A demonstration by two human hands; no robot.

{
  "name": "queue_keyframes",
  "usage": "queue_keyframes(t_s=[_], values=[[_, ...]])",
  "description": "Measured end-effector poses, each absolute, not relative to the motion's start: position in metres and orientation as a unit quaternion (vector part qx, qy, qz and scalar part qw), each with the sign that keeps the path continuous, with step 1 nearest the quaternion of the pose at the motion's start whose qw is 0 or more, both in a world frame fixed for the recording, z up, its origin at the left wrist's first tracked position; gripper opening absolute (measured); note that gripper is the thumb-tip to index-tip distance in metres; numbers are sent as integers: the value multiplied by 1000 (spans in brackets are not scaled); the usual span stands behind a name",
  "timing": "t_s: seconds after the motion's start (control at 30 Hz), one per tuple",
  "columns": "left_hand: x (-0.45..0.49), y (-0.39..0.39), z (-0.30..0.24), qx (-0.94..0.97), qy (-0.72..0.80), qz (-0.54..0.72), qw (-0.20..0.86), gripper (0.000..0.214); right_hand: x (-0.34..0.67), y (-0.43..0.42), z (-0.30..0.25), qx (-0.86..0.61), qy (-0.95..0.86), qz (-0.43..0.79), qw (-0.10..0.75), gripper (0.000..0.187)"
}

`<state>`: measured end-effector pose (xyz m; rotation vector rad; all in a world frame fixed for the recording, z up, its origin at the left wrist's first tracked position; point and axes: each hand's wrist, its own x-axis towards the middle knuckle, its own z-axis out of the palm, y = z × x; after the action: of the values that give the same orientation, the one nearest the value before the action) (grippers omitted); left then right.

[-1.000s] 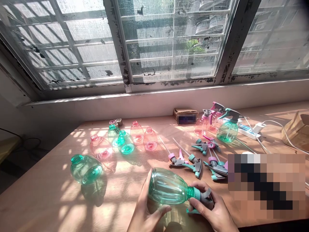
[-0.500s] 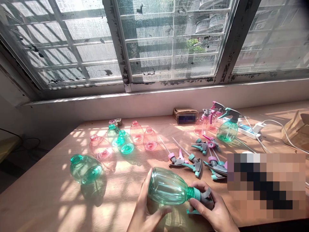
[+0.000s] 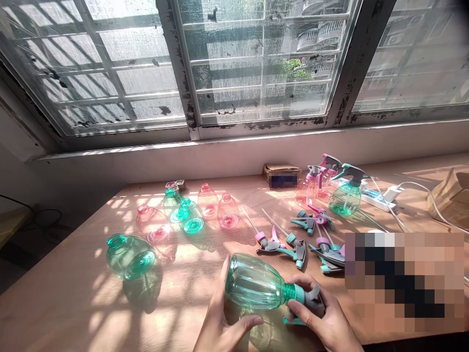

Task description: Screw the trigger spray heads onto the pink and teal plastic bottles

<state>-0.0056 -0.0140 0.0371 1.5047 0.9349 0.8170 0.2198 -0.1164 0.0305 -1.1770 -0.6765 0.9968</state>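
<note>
A green transparent spray bottle lies sideways between my hands above the table, its base to the left and its neck to the right. My left hand cups the base, fingers behind it and thumb below. Closed around the teal collar and grey spray head is my right hand, its thumb and fingers pinching the collar at the neck. The teal trigger points down toward me. Just beyond the bottle lie loose spray heads with thin tubes.
Several open bottles stand at left, among them a green one and a pink one. Fitted spray bottles stand at back right near a power strip. A cardboard box sits by the wall; a paper bag is far right.
Both hands keep their hold on the bottle and its spray head. My left thumb has shifted very slightly; otherwise things look the same.
</note>
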Motion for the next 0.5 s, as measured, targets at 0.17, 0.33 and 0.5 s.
queue_keyframes(t_s=[0.17, 0.33, 0.5], values=[[-6, -16, 48, 625, 415, 318, 579, 92, 218, -116, 32, -538, -315, 433, 651, 40], [-3, -15, 46, 628, 408, 346, 564, 95, 220, -116, 30, -525, -308, 444, 658, 40], [-4, -17, 39, 628, 414, 359, 553, 99, 221, -117, 27, -531, -322, 437, 650, 40]])
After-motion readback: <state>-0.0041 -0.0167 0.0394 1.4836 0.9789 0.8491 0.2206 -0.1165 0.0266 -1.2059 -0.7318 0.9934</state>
